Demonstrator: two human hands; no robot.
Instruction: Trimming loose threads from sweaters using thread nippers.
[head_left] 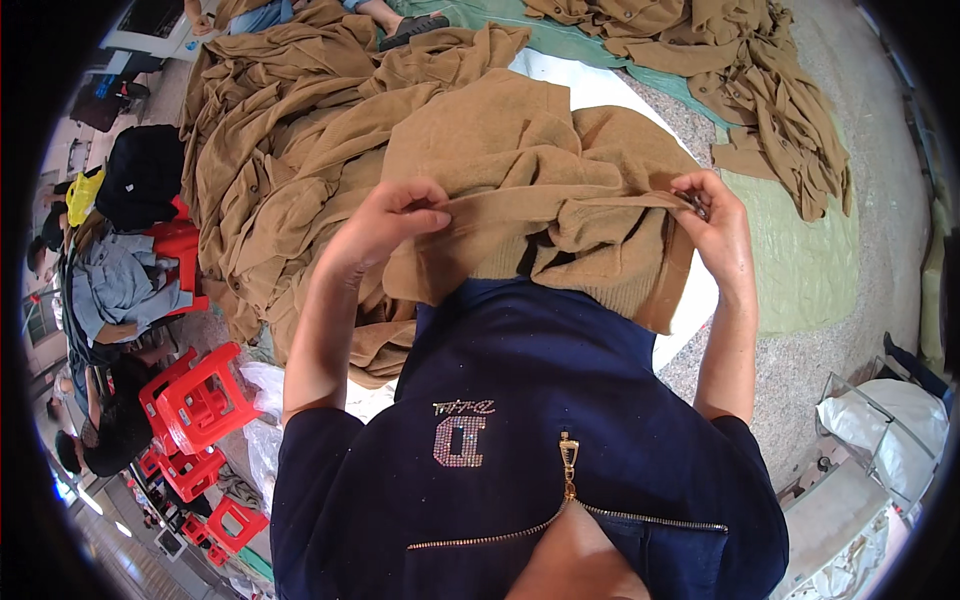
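Observation:
A brown knitted cardigan lies spread over my lap, with its band stretched sideways between my two hands. My left hand is closed, thumb and fingers pinching the band's left end. At the other end, my right hand pinches the knit between its fingertips. A small dark metal tool also shows in the fingers of that hand, mostly hidden, so its kind cannot be made out. Ribbed knit hangs below the band toward my dark blue top.
A large heap of brown garments rises on the left, and another pile lies far right. Red plastic stools and other people are at left. A pale green sheet covers floor at right, near a white sack.

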